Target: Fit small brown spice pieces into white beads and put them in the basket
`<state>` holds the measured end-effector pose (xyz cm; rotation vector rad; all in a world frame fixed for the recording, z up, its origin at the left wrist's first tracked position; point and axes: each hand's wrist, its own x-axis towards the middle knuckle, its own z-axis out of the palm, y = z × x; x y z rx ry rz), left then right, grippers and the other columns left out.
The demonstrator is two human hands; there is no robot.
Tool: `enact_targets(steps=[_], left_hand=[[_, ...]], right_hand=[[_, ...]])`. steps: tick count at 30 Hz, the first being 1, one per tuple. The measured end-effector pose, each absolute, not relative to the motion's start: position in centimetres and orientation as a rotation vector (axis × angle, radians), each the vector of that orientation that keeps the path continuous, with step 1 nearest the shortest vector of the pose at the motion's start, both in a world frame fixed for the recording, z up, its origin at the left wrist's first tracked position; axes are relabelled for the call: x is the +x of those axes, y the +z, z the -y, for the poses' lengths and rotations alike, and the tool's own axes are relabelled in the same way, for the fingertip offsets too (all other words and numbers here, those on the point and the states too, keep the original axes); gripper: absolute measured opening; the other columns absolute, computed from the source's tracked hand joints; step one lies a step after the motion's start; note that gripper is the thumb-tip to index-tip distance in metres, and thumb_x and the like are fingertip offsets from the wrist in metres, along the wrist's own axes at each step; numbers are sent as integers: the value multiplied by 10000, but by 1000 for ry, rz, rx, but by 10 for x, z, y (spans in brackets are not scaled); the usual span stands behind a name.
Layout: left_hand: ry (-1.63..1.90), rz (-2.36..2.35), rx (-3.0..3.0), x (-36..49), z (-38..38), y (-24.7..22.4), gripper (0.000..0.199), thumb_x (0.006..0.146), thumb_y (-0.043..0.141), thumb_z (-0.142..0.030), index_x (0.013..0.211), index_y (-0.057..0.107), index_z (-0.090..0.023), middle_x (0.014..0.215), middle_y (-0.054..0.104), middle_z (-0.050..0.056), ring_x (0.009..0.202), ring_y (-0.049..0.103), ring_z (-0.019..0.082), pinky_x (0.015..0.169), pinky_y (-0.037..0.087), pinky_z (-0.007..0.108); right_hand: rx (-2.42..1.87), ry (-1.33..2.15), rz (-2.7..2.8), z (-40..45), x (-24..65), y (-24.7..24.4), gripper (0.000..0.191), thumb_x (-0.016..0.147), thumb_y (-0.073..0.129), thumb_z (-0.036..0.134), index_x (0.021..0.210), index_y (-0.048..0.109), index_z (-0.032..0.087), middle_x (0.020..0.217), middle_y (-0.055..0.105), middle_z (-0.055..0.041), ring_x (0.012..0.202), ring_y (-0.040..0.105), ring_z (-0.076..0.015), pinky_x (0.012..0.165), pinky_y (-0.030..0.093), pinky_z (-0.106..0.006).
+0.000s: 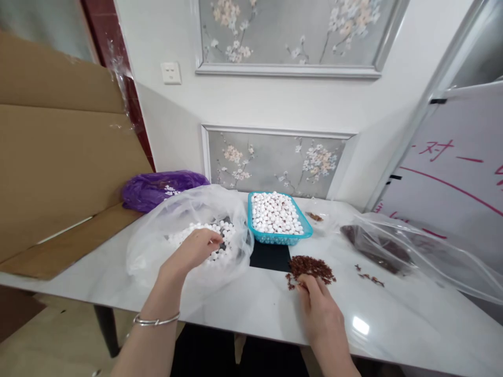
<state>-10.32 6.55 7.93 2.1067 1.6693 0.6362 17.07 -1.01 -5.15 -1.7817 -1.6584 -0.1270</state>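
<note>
My left hand (195, 248), with a silver bangle at the wrist, reaches into a clear plastic bag (184, 230) full of small white balls (220, 231); its fingertips are pinched among the balls. My right hand (320, 306) rests on the white table (251, 303) with its fingers curled at the near edge of a small pile of reddish-brown bits (311, 267). Whether either hand holds a piece is hidden by the fingers. A turquoise basket (280, 238) heaped with white balls stands just behind, between the two hands.
A second clear bag (396, 246) with dark brown contents lies at the right, with stray bits (369, 276) beside it. A purple bag (157, 188) sits at the back left by flattened cardboard (58, 157). A whiteboard (451, 178) leans at the right.
</note>
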Motion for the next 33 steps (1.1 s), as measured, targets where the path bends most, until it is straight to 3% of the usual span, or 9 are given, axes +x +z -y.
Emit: enact_targets(steps=[7,14,20,26,33], left_hand=[[570,-1677,2140,-106,-59,57,135,644,514,-176,559,616,-202,584,597,18,634,550,197,611,364,282],[837,-1546,2002,-96,-47,70,207,794,484,-271,878,658,-195,864,670,51,789,594,205,696,437,302],[1207,-862,1186,-76,-15,70,202,713,710,-231,910,694,-191,895,689,43,838,627,152,833,470,266],[1183,-529,852,-60,0,57,217,664,760,-157,877,714,-159,846,651,31,725,599,82,702,501,162],[1052,-342,583,-38,3,45,171,786,652,-158,954,679,-170,788,613,19,635,578,38,609,493,119]], right_hand=[[-1583,-162,1600,11,171,-54,289,913,342,275,895,622,207,926,649,-61,774,634,-187,621,496,-271],[-1545,-234,1585,4,181,-66,298,889,409,325,837,680,216,954,642,-77,792,640,-181,599,502,-248],[-1585,-107,1573,7,181,-64,321,896,385,352,811,665,220,973,642,-78,782,632,-187,612,492,-267],[-1563,-38,1555,15,177,-49,280,892,409,343,817,644,212,948,664,-66,808,637,-188,653,487,-257],[-1565,14,1501,20,173,-40,232,898,410,315,945,600,189,908,668,-62,773,633,-177,698,475,-259]])
